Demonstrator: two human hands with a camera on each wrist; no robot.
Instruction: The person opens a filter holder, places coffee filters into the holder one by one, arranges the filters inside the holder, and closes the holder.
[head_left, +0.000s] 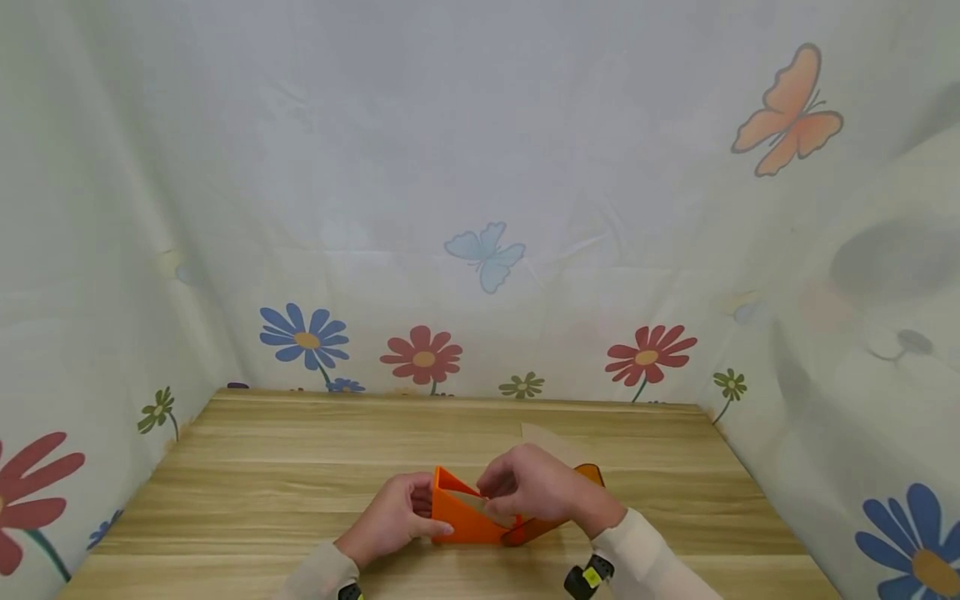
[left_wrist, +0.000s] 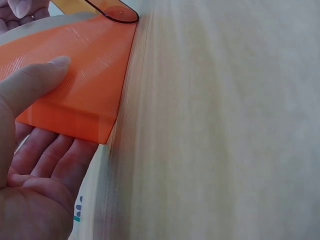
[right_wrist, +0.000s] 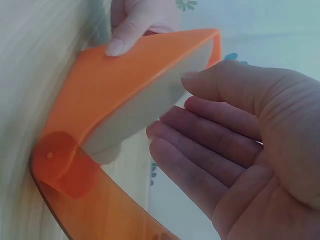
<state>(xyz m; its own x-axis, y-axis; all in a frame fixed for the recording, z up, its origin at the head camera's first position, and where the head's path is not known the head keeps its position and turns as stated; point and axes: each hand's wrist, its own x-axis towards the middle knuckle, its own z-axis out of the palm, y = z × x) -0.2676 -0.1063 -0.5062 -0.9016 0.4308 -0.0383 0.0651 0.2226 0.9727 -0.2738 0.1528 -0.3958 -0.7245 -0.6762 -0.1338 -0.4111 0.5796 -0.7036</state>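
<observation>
An orange case with a pale sheet in its open top stands on the table. My left hand holds its left end, thumb on the near face and fingers behind and below. A translucent orange cover with a dark edge is swung out from the round hinge at the case's right end. At the opening, my right hand has its thumb tip at the sheet's edge, its fingers gently bent beside the sheet; whether they touch it I cannot tell.
A wood-patterned table lies under the hands. Behind my right hand, a pale flat piece shows above the tabletop. Pale curtains printed with flowers and butterflies stand at the back and both sides.
</observation>
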